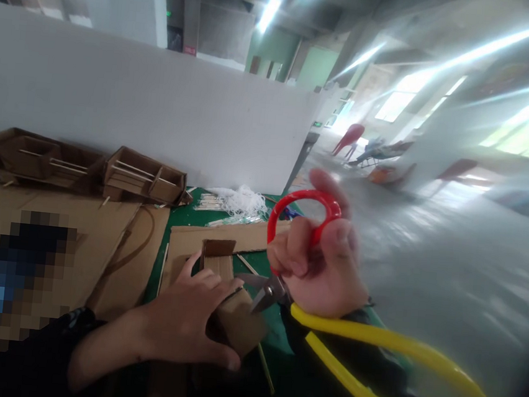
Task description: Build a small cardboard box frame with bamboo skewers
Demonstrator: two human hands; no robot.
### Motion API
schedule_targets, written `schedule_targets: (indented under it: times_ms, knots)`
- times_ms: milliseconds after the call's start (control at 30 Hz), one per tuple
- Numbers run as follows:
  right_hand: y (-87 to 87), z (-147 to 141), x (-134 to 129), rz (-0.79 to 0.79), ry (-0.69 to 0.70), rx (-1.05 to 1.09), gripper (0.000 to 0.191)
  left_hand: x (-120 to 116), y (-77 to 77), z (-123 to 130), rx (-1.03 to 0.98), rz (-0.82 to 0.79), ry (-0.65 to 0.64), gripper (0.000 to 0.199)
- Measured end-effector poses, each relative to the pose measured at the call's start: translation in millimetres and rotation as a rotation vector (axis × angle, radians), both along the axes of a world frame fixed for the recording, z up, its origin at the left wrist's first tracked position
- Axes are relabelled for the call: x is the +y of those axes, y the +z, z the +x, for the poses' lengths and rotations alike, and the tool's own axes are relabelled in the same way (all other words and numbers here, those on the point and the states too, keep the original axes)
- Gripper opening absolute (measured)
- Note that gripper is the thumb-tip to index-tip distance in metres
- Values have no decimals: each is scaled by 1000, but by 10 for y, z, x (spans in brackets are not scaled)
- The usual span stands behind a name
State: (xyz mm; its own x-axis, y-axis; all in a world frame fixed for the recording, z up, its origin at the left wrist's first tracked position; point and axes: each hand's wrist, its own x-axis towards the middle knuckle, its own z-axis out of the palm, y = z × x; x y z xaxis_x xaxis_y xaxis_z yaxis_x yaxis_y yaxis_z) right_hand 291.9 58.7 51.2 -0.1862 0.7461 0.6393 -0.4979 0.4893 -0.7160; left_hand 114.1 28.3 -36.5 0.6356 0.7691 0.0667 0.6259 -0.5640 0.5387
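A folded strip of brown cardboard [241,321] lies at the front of the green table. Across it rests my left hand [193,304], fingers over the far part and thumb at the near edge, steadying it. My right hand [319,260] is closed around the red handle loop of a pair of scissors [271,293]. Their blades are spread apart, with the tips beside the cardboard strip near my left fingertips. A large yellow loop [373,337] extends from below my right hand toward the lower right; whether it is the scissors' other handle I cannot tell.
Two cardboard trays with dividers and thin sticks [145,174] stand at the back left. Flat cardboard sheets [132,254] cover the table's left side. White string [245,201] and packaged sticks lie near the white partition [161,101]. A pixelated patch hides something at left.
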Motion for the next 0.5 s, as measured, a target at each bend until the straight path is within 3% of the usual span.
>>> schedule_targets:
  times_ms: [200,500]
  knots:
    - [-62,-72,9,-23,-22,-10,33,17,-50,17,12,36,5,90]
    - [-133,-175,4,42,-175,-14,30,-38,-69,99,27,78,94,90]
